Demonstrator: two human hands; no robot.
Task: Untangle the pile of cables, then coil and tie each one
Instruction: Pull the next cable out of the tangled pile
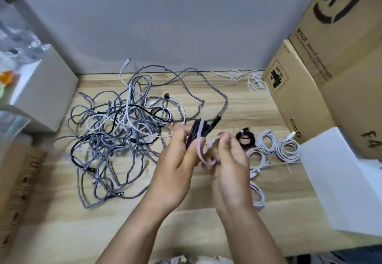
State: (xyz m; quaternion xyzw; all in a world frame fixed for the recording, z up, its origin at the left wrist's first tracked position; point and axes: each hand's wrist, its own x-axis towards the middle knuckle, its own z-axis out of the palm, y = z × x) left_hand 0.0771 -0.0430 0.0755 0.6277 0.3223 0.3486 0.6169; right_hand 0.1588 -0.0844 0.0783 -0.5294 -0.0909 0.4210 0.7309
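at the far left a white rectangular box [44, 90] stands against the grey wall, with a brown cardboard carton [14, 183] nearer along the light wooden tabletop [186, 232]. just right of these sprawls the tangled pile of grey braided, black and white cables [124, 131], loose loops spreading toward the wall. in front of the pile's right edge the left hand [175, 172] is raised above the table, fingers curled round a coiled black cable [199, 131] held upright. a white tie strip [201, 152] crosses the coil and loops down to the right hand [229, 160], whose fingers pinch it, though motion blur makes the exact hold hard to read. beyond the right hand lie a small coiled black cable [246, 137] and several coiled white cables [277, 146] close together on the table. a few loose white ties [244, 77] lie by the wall. at the far right, stacked printed cardboard boxes [322, 73] rise behind a white foam block [339, 181].
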